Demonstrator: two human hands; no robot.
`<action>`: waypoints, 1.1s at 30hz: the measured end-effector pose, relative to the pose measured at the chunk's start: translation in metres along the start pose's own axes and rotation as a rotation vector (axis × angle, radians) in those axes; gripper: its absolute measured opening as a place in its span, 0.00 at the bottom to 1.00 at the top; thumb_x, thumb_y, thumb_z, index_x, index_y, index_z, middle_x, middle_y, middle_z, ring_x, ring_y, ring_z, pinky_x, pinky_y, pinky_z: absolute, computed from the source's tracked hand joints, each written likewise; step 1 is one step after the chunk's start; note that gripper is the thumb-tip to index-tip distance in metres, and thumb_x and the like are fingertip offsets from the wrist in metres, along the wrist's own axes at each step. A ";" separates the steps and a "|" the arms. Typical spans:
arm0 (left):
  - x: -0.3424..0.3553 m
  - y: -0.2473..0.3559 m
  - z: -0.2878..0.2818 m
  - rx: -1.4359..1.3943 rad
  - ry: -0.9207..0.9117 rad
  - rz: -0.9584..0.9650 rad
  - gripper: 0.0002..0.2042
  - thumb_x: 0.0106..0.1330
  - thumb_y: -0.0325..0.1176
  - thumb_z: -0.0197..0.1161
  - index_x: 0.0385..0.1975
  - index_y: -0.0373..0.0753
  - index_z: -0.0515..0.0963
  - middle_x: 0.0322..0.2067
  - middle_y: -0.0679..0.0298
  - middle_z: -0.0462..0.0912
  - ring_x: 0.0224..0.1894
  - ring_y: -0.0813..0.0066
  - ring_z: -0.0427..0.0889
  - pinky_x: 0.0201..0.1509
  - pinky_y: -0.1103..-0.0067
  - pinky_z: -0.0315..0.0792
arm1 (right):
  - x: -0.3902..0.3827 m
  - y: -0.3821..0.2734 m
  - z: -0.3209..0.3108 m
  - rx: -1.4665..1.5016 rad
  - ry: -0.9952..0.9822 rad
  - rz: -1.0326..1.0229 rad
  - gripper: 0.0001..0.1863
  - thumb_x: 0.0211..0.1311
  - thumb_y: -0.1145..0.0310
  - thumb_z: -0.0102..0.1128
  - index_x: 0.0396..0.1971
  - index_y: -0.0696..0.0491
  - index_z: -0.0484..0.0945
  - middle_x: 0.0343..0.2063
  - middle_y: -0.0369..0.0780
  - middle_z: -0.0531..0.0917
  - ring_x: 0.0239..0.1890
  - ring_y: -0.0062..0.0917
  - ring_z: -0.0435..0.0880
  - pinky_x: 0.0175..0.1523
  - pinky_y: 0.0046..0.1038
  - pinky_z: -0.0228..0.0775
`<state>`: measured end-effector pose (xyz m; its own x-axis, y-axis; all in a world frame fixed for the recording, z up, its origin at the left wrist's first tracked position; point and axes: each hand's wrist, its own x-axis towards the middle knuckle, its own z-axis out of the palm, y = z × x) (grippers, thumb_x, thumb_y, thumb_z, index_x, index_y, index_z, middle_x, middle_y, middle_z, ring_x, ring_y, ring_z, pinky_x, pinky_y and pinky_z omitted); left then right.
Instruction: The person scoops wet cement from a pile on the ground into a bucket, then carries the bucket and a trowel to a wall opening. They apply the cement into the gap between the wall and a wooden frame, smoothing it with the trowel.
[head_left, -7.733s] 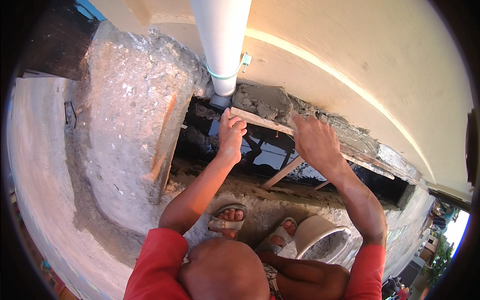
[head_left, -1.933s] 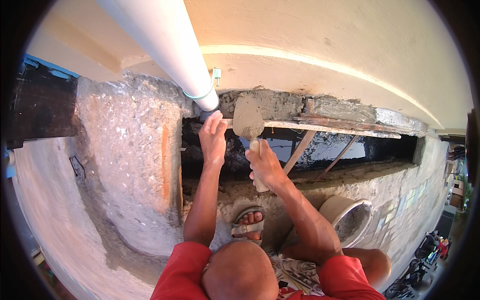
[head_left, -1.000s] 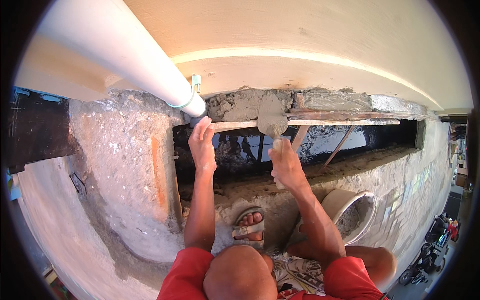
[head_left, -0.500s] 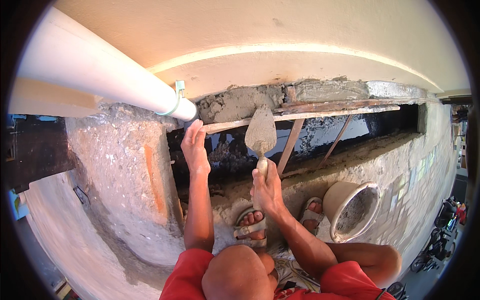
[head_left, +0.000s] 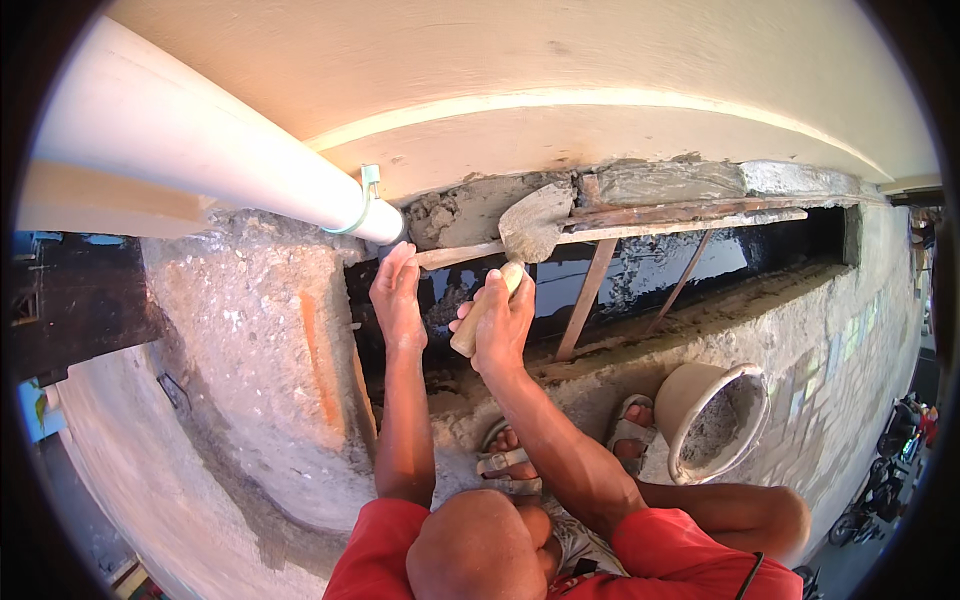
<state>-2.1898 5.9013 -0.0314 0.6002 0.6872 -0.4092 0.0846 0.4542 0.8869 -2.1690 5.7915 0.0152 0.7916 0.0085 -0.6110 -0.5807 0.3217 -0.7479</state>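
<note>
My right hand (head_left: 503, 318) is closed around the pale handle of a pointed trowel (head_left: 535, 225). The mortar-smeared blade lies against the wet grey mortar (head_left: 478, 205) along the base of the wall, just over a long wooden strip (head_left: 655, 226). Beside the lower end of the white pipe, my left hand (head_left: 398, 305) has its fingers bent together at the left end of that strip; its thumb is mostly hidden.
A dark channel holding water (head_left: 690, 270) runs below the strip, crossed by wooden struts (head_left: 588, 300). The big white pipe (head_left: 240, 150) slants down from upper left. A bucket of mortar (head_left: 676, 400) stands right of my sandalled feet. Rough concrete (head_left: 240, 320) rises at left.
My right hand has moved up and left, tilting the trowel so its blade now leans right against the mortar. My left hand's fingers are bent more at the strip's end.
</note>
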 end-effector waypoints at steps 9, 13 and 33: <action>0.004 -0.008 -0.010 -0.039 -0.050 0.034 0.17 0.69 0.30 0.58 0.54 0.31 0.73 0.54 0.55 0.75 0.61 0.68 0.71 0.67 0.68 0.61 | 0.013 -0.020 0.011 0.041 0.008 0.109 0.13 0.69 0.61 0.46 0.44 0.52 0.59 0.29 0.41 0.70 0.19 0.25 0.75 0.17 0.30 0.74; 0.001 -0.008 -0.012 -0.056 -0.044 0.038 0.16 0.68 0.30 0.58 0.54 0.32 0.73 0.55 0.55 0.75 0.61 0.68 0.70 0.67 0.69 0.61 | 0.019 -0.035 0.002 -0.045 -0.038 0.168 0.12 0.70 0.61 0.46 0.43 0.51 0.59 0.28 0.40 0.70 0.18 0.25 0.75 0.17 0.30 0.73; -0.001 -0.004 -0.005 -0.018 -0.043 0.040 0.22 0.68 0.32 0.58 0.58 0.27 0.68 0.55 0.55 0.74 0.61 0.68 0.70 0.68 0.71 0.59 | 0.008 -0.035 -0.017 -0.420 -0.219 0.218 0.13 0.69 0.59 0.48 0.41 0.52 0.58 0.25 0.39 0.69 0.14 0.24 0.74 0.13 0.30 0.70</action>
<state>-2.1948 5.9016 -0.0359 0.6367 0.6801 -0.3634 0.0461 0.4369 0.8983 -2.1453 5.7640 0.0322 0.6388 0.2449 -0.7293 -0.7273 -0.1168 -0.6763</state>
